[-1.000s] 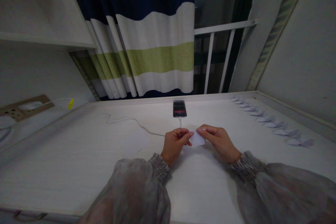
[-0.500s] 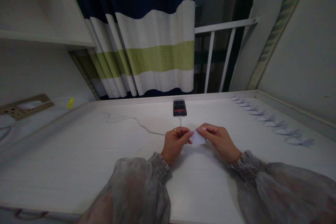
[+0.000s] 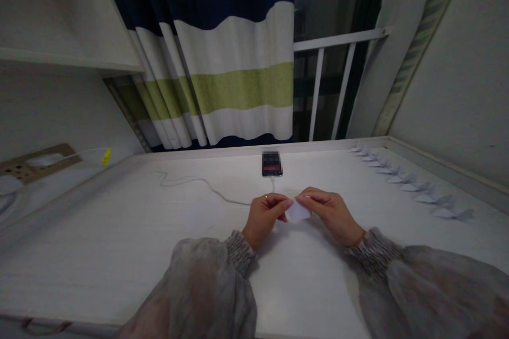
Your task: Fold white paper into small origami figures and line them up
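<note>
— Where is the small white paper (image 3: 298, 211) found?
— It is held just above the white table (image 3: 119, 233), pinched between both hands.
— How are the fingers set?
— The left hand (image 3: 264, 217) and the right hand (image 3: 332, 214) are each closed on an edge of it. A phone (image 3: 272, 163) is seen just beyond, folded paper shapes (image 3: 413, 190) well to the right.

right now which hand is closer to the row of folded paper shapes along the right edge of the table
Right. The right hand lies on the side toward the folded paper shapes, pinching the white paper; the left hand holds the paper's other side, farther away.
</note>
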`<state>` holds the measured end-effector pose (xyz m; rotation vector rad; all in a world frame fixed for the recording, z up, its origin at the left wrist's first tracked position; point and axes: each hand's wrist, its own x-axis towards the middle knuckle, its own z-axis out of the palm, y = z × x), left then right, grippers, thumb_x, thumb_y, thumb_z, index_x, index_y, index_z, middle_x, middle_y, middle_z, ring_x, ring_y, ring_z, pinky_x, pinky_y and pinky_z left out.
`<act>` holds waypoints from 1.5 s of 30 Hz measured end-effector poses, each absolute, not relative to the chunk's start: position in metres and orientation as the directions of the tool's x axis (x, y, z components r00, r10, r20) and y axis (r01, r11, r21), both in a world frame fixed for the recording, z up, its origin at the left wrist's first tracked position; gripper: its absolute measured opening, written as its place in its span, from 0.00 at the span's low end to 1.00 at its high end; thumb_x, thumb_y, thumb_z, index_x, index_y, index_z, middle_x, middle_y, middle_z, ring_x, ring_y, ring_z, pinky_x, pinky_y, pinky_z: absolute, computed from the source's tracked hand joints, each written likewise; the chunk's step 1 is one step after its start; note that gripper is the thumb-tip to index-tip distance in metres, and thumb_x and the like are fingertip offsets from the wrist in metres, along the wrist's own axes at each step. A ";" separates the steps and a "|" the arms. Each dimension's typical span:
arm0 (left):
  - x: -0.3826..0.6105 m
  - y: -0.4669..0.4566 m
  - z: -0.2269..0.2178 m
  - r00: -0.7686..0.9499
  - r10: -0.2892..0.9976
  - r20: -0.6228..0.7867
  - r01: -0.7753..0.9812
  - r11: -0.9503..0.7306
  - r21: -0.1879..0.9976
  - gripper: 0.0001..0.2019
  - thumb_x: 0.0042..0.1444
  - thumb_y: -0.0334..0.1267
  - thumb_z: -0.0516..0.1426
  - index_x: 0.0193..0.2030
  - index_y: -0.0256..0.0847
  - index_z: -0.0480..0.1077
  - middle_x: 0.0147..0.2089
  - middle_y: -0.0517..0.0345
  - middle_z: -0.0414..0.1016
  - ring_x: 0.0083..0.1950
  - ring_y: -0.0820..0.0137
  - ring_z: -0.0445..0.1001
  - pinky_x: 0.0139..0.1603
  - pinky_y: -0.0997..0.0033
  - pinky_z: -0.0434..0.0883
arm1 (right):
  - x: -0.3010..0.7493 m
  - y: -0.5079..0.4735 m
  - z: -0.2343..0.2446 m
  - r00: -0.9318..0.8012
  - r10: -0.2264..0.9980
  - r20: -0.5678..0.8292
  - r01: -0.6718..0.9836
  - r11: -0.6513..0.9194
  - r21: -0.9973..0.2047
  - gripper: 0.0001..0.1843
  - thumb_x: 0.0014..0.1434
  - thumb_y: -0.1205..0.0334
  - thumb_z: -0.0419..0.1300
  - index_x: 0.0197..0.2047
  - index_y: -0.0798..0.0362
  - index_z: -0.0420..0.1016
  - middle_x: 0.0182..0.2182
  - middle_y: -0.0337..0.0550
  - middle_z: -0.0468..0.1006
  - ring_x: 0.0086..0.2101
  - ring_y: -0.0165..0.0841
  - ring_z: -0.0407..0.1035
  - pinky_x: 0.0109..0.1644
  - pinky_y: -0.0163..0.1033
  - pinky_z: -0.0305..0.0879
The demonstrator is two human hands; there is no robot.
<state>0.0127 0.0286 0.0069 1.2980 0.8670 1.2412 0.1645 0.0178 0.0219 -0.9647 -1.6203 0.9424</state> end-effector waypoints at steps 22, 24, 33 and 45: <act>0.016 0.031 0.007 0.019 0.994 0.108 -0.239 -0.101 0.966 0.08 0.38 0.38 0.61 0.23 0.34 0.71 0.14 0.64 0.65 0.17 0.81 0.60 0.21 0.78 0.57 | 0.159 0.022 0.021 -0.052 0.983 0.178 0.107 0.183 -0.977 0.18 0.44 0.48 0.58 0.22 0.57 0.71 0.19 0.38 0.68 0.23 0.28 0.59 0.27 0.34 0.56; 0.016 0.032 0.007 0.023 0.994 0.108 -0.252 -0.099 0.963 0.08 0.38 0.38 0.62 0.23 0.34 0.71 0.14 0.64 0.65 0.17 0.81 0.60 0.21 0.78 0.57 | 0.159 0.023 0.021 -0.025 0.983 0.182 0.145 0.183 -0.972 0.17 0.44 0.49 0.58 0.21 0.57 0.71 0.18 0.37 0.67 0.22 0.27 0.58 0.26 0.34 0.55; 0.013 0.032 0.006 0.182 0.974 0.133 -0.183 -0.099 0.978 0.08 0.37 0.37 0.62 0.22 0.33 0.70 0.20 0.61 0.68 0.22 0.79 0.64 0.26 0.77 0.61 | 0.161 0.023 0.016 -0.164 0.970 0.181 0.261 0.219 -0.940 0.15 0.46 0.52 0.56 0.20 0.56 0.71 0.16 0.36 0.67 0.20 0.27 0.58 0.24 0.33 0.54; 0.015 0.034 0.003 0.005 0.994 0.108 -0.270 -0.103 0.957 0.10 0.32 0.37 0.63 0.20 0.34 0.68 0.19 0.62 0.68 0.21 0.79 0.62 0.24 0.77 0.61 | 0.158 0.025 0.011 -0.279 0.945 0.171 0.302 0.255 -0.918 0.15 0.51 0.53 0.53 0.22 0.55 0.68 0.18 0.36 0.67 0.22 0.27 0.61 0.26 0.32 0.57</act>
